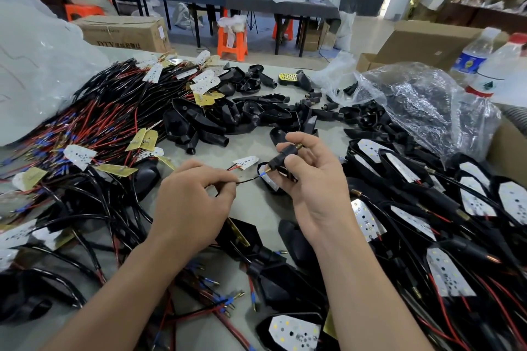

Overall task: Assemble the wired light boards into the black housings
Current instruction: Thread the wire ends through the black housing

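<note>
Pinching a black wire (pixel 248 179) between thumb and fingers, the left hand (pixel 194 205) holds its blue tip at the black housing (pixel 281 157), which the right hand (pixel 310 188) grips by the brass-ended stem above the desk (pixel 256 209); a white light board (pixel 246 162) lies just behind

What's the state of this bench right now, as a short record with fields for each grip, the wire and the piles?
left grip: pinches a black wire
right grip: holds a black housing stem, brass threaded end pointing up
wire tip: blue-sleeved, at the stem's lower opening; cannot tell if it is inside
left pile: wired light boards, loose
centre pile: empty black housings
right pile: housings with boards fitted
</note>
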Motion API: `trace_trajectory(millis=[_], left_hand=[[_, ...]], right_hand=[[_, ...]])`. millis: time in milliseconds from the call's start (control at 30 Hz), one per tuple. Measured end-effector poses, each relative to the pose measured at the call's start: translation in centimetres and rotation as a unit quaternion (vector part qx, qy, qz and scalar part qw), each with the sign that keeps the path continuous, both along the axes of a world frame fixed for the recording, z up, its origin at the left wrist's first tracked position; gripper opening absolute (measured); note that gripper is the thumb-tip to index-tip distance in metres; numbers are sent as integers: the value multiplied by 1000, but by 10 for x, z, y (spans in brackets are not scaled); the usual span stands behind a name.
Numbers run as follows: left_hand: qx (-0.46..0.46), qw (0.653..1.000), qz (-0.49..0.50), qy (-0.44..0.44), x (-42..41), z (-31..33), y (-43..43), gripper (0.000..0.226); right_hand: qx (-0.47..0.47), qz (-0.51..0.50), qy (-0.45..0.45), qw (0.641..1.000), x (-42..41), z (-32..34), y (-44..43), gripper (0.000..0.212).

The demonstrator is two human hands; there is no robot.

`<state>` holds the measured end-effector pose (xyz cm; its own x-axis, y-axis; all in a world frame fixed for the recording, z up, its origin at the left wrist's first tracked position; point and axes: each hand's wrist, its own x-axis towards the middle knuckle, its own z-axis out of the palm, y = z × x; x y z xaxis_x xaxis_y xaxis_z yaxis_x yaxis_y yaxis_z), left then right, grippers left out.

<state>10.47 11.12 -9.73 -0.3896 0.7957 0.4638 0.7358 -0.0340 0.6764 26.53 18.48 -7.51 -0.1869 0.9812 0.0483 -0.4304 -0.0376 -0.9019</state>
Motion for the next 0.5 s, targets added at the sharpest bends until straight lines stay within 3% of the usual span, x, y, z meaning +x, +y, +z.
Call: trace_trajectory(millis=[200,500], left_hand=[[-20,1000,15,10,-2,-2,1,17],[9,1000,18,-13,-3,-1,2,23]], right_hand=[[-9,36,16,999,2,2,-1,38],[7,-7,-24,1000,3,4,-3,38]])
